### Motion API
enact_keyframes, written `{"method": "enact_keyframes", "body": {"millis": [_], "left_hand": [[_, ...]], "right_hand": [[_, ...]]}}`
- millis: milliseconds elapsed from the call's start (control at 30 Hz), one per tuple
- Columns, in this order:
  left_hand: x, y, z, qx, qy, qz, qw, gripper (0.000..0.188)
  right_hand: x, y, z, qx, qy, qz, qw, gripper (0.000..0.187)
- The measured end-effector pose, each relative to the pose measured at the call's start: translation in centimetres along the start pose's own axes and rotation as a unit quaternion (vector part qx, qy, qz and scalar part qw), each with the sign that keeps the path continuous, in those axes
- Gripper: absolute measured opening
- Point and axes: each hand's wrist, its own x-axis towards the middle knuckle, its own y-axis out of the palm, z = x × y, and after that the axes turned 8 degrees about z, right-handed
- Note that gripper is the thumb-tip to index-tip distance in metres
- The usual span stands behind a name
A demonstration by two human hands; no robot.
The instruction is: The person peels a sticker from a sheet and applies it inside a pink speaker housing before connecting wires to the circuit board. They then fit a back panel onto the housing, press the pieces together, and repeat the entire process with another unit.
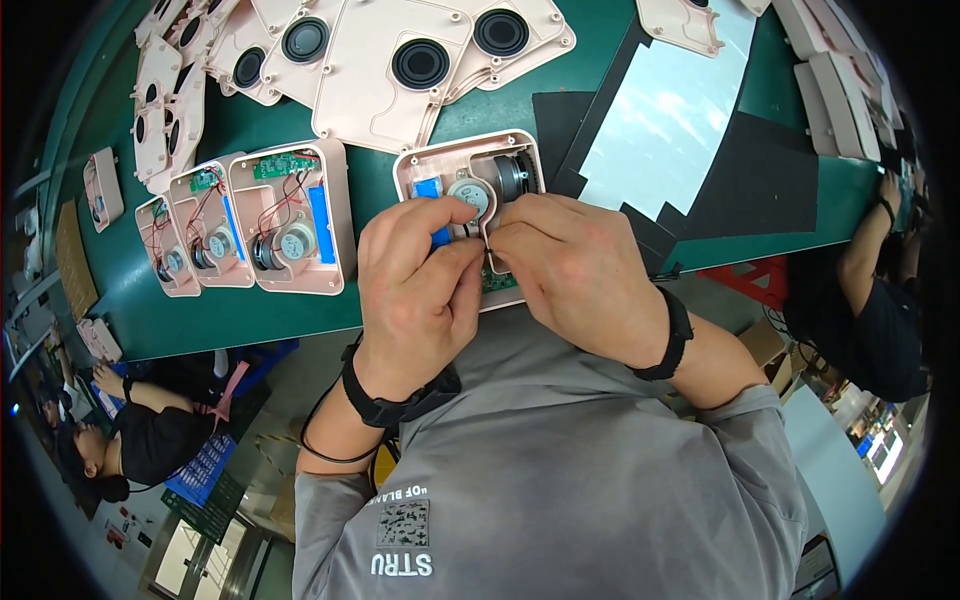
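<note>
A pale pink speaker housing (463,143) lies with its inside facing up at the table's front edge. In it sit a silver-backed speaker driver (470,195), a black round driver (516,176), a blue battery (428,188) and, at the near end, a partly covered green circuit board (497,281). My left hand (415,275) reaches over the housing's left side, thumb and index finger bent together beside the silver driver. From the right, my right hand (580,270) pinches close to the left fingertips. Whatever lies between the fingers is too small and covered to name.
Several similar housings (292,215) with drivers, red wires and boards stand at the left. Pink panels with black round cones (385,70) lie overlapped at the back. A shiny pale sheet (665,120) rests on black sheets (755,185) at the right. Other people work at both sides.
</note>
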Motion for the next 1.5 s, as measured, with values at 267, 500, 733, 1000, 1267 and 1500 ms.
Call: {"method": "enact_keyframes", "body": {"millis": [267, 500, 733, 1000, 1267, 1500], "left_hand": [[-0.1, 0.4, 0.1, -0.008, 0.001, -0.023, 1.000, 0.021], [-0.5, 0.4, -0.1, -0.033, -0.045, -0.036, 0.998, 0.025], [-1.1, -2.9, -1.6, -0.051, -0.004, 0.001, 0.999, 0.079], [2.1, -0.3, -0.3, 0.016, 0.033, 0.074, 0.997, 0.125], [2.5, 2.4, 1.0, -0.096, 0.003, 0.014, 0.995, 0.130], [2.4, 1.6, 0.6, -0.112, 0.003, 0.027, 0.993, 0.117]], "right_hand": [[-0.2, -0.3, 0.0, -0.020, 0.001, -0.002, 1.000, 0.012], [-2.6, -3.3, 0.6, 0.032, 0.221, 0.106, 0.969, 0.018], [-2.6, -4.4, 0.7, -0.046, 0.206, 0.144, 0.967, 0.020], [1.2, -6.5, -4.1, -0.160, 0.080, 0.105, 0.978, 0.017], [0.6, -4.5, -0.2, -0.066, -0.009, -0.071, 0.995, 0.027], [0.2, -3.0, -0.8, -0.089, -0.055, -0.036, 0.994, 0.026]]}}
